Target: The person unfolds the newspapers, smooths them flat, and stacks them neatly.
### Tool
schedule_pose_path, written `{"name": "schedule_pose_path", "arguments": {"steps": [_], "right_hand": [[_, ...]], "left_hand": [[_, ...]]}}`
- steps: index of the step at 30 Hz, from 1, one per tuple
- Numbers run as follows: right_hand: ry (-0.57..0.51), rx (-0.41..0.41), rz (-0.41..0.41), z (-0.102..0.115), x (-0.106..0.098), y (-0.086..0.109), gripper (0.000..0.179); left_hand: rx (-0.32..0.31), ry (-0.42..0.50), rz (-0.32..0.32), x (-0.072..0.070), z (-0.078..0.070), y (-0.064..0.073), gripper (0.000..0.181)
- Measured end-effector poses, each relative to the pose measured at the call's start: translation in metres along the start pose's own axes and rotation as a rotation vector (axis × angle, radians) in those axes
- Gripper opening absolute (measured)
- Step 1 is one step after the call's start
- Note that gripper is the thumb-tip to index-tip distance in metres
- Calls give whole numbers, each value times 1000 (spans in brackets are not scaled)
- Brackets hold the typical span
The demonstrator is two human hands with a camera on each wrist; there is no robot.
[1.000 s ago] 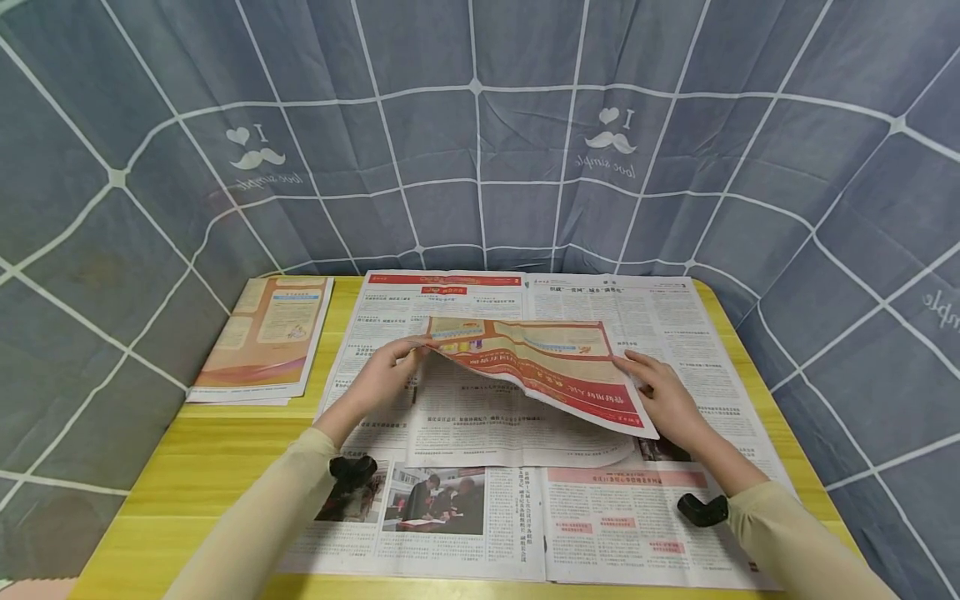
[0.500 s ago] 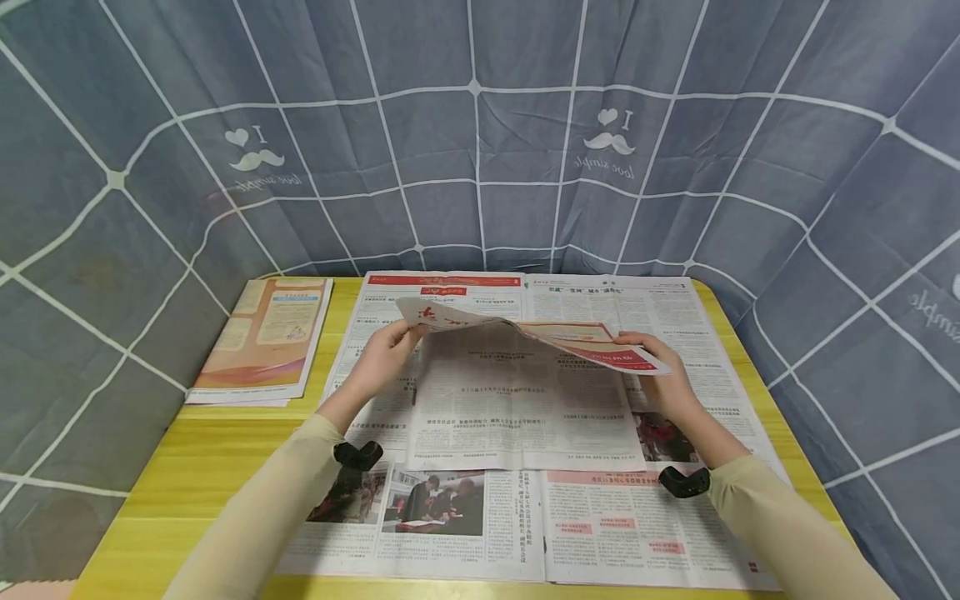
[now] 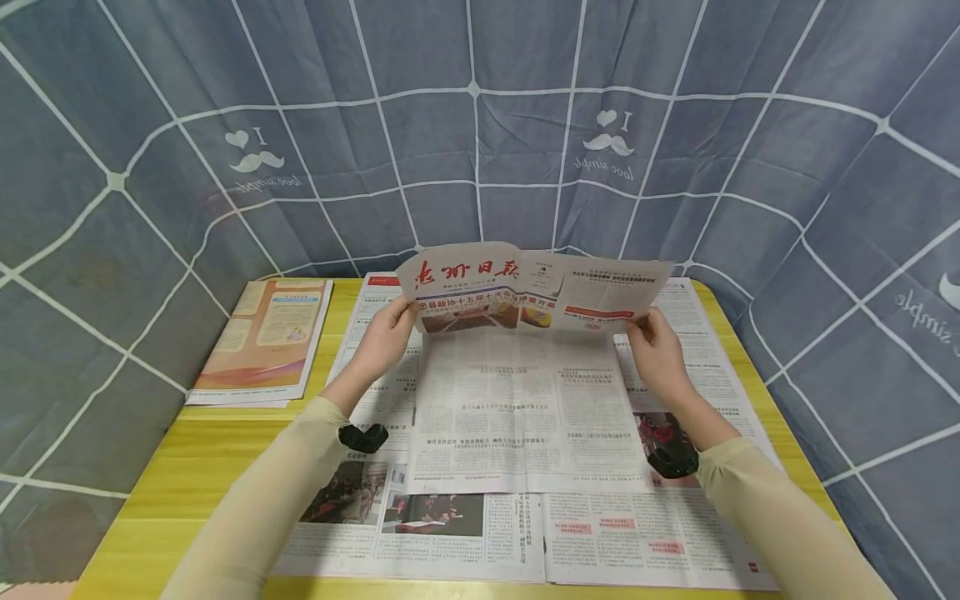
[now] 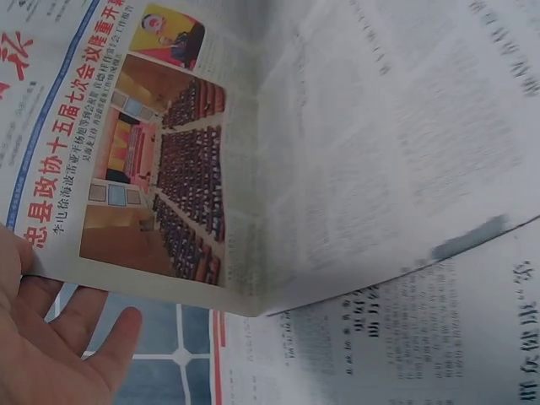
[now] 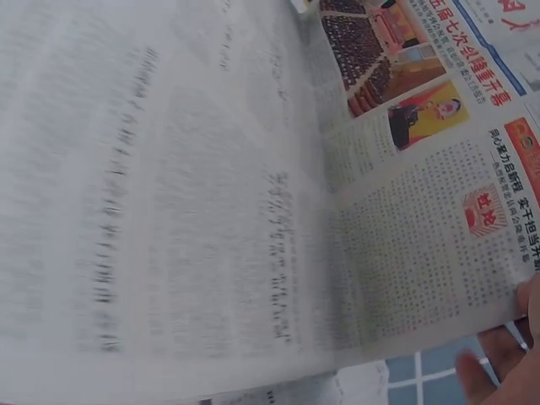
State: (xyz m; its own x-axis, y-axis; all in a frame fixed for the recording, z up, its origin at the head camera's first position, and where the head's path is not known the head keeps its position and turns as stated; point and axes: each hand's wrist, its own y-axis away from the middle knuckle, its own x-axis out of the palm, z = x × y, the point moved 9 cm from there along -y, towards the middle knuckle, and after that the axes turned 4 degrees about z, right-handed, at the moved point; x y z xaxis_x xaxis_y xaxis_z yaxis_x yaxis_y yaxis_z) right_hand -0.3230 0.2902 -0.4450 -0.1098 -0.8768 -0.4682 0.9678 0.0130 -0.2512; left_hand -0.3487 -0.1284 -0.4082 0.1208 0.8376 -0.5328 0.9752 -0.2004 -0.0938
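Note:
A newspaper (image 3: pixel 517 400) with a red masthead is held up by its far part, which stands raised and faces me; its near part slopes down over the spread sheets below. My left hand (image 3: pixel 386 337) pinches its left edge, thumb in front and the other fingers behind, as the left wrist view shows at the hand (image 4: pixel 63 337). On the opposite edge, my right hand (image 3: pixel 660 350) pinches the paper too. In the right wrist view only part of that hand (image 5: pixel 506 354) shows, at the lower right corner.
Open newspaper sheets (image 3: pixel 480 558) cover much of the yellow table (image 3: pixel 202 492). A folded stack of orange-printed newspapers (image 3: pixel 262 342) lies at the back left. Grey checked cloth (image 3: pixel 480 133) hangs behind and on both sides.
The newspaper's upper part has swung from folded toward me to raised, and its red masthead now shows. Both hands have risen a little with the edges.

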Motion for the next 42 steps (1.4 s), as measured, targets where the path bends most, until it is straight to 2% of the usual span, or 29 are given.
{"name": "schedule_pose_path", "arguments": {"steps": [7, 15, 19, 22, 27, 31, 35, 42], "right_hand": [[-18, 12, -51, 4, -2, -6, 29], [-31, 2, -71, 5, -1, -11, 30], [-46, 6, -82, 0, 1, -13, 32], [-64, 6, -74, -4, 4, -16, 42], [-61, 38, 7, -12, 16, -17, 74], [-28, 38, 82, -17, 27, -16, 90], [47, 15, 116, -25, 34, -14, 94], [216, -2, 224, -41, 46, -7, 88]], "left_hand": [[0, 30, -10, -1, -7, -8, 47], [6, 83, -42, 1, -2, -20, 45], [24, 92, -45, 5, 4, -25, 55], [22, 82, -32, 9, 11, -27, 67], [8, 8, -16, 17, 25, -27, 81], [16, -88, 0, 23, 31, -23, 86], [35, -188, 36, 30, 35, -21, 85], [12, -313, 176, 46, 50, -18, 84]]}}
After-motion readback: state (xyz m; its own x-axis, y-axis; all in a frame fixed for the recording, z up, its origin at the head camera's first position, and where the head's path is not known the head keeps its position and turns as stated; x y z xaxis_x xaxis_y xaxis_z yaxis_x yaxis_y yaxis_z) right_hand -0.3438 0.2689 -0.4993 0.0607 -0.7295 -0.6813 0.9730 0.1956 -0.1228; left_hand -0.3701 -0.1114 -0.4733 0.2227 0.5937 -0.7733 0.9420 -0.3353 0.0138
